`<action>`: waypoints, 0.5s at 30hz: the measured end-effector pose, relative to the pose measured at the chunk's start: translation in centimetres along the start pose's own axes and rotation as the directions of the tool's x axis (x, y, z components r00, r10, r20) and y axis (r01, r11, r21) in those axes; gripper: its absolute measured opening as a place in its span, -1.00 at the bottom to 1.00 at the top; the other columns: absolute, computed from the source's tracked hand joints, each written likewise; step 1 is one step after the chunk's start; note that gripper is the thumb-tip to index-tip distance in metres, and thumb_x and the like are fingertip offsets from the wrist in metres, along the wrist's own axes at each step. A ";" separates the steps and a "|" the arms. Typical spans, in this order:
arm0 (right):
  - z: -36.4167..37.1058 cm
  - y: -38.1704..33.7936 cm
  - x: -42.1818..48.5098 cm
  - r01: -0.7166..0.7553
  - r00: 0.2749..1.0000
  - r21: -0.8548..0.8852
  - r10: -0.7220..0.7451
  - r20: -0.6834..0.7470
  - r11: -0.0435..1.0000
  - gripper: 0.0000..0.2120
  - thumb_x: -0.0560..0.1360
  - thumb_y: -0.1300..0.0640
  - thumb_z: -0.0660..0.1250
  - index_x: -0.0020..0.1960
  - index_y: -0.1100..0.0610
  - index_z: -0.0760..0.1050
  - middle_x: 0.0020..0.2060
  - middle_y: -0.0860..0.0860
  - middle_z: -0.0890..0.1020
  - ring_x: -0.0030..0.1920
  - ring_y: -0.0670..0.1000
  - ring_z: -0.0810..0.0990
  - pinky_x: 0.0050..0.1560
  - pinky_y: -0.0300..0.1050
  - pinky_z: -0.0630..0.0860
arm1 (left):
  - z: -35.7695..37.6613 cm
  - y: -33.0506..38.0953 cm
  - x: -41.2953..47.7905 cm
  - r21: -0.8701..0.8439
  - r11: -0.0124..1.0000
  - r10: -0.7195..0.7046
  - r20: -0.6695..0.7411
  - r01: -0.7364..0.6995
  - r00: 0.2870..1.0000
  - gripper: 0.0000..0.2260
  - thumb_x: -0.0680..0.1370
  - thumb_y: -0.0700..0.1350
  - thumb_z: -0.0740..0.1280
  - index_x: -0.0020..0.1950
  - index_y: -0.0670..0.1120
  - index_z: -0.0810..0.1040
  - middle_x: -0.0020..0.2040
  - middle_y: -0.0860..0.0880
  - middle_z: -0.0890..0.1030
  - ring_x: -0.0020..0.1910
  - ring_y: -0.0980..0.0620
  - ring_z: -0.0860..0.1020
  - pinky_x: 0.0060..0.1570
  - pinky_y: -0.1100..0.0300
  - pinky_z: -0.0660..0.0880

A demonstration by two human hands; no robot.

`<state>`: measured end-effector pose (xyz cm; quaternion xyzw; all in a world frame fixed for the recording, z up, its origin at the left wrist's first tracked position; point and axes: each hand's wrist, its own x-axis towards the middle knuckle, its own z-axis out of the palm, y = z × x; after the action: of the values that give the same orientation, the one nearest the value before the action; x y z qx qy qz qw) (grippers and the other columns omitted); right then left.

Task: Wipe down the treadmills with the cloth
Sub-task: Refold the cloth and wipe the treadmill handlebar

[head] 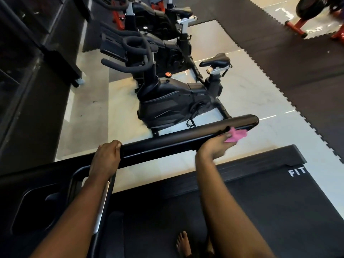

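The small crumpled pink cloth [236, 135] is pressed against the near side of the long, glossy black treadmill handrail [173, 137], close to the rail's rounded free end. The right hand [216, 147] holds it there, fingers curled over the rail's top. The rail's long axis runs back to the left hand [107, 157], which is wrapped round its console end. Any stroke would likely follow that axis, led by the right hand. A black exercise bike [173, 101] stands beyond the rail.

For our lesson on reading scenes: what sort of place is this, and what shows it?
Most likely a gym: exercise bikes stand in a row, interlocking floor mats lie beyond them, and the right hand holds a pink cloth against a treadmill handrail.
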<state>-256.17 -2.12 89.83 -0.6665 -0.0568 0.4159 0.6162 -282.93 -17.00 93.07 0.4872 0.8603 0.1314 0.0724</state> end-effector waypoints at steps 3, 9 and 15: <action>-0.8 2.3 -4.2 -0.071 0.989 -0.084 0.081 0.123 0.994 -0.60 0.69 -0.18 0.10 0.50 -0.17 0.28 0.20 0.16 0.64 0.10 0.21 0.65 0.17 0.15 0.59 | 0.1 -0.1 -0.1 -0.011 1.000 0.014 -0.008 -0.014 1.000 -0.79 0.70 -0.14 0.13 0.04 -0.13 0.55 -0.14 -0.22 0.59 -0.07 -0.27 0.51 -0.03 -0.06 0.39; -0.1 -1.8 4.9 -0.026 0.997 -0.074 0.020 -0.076 0.997 -0.59 0.67 -0.18 0.05 0.51 -0.21 0.25 0.16 0.13 0.64 0.06 0.21 0.65 0.13 0.09 0.60 | 0.1 -0.3 -0.3 -0.007 0.998 0.063 -0.056 -0.063 0.996 -0.81 0.68 -0.20 0.17 0.00 -0.18 0.56 -0.17 -0.27 0.61 -0.12 -0.31 0.53 0.05 -0.14 0.42; 0.9 2.9 -3.1 0.016 1.000 -0.146 -0.017 -0.004 0.989 -0.48 0.62 -0.33 0.05 0.55 -0.28 0.16 0.24 0.15 0.64 0.14 0.25 0.64 0.20 0.17 0.57 | 0.4 -0.1 0.0 -0.030 0.997 0.066 -0.048 -0.067 0.997 -0.82 0.67 -0.21 0.17 -0.03 -0.18 0.53 -0.19 -0.24 0.58 -0.14 -0.29 0.49 0.10 -0.19 0.41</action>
<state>-259.97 -3.94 88.90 -0.7103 -0.0909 0.4036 0.5695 -282.94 -16.95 92.69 0.5110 0.8429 0.1590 0.0554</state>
